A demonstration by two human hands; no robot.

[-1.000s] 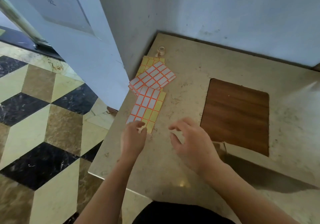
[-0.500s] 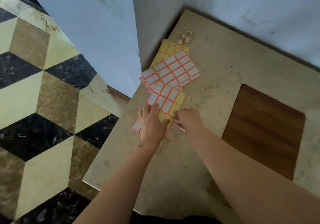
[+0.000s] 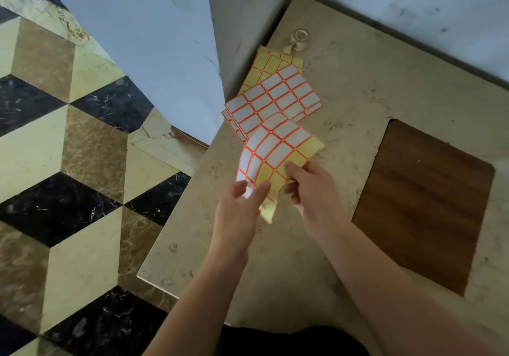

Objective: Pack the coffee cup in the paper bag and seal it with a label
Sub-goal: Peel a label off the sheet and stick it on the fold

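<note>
My right hand (image 3: 311,187) pinches the curled label sheet (image 3: 275,154) by its near edge; my left hand (image 3: 239,212), nearer, nips the white corner label (image 3: 247,187).

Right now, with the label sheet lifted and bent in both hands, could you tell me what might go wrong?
1. The left hand is peeling at the curled label sheet; a label could tear or stick to itself.
2. The right hand holds only the sheet's edge, so it may slip.
3. The stacked sheets lie near the table's edge.
</note>
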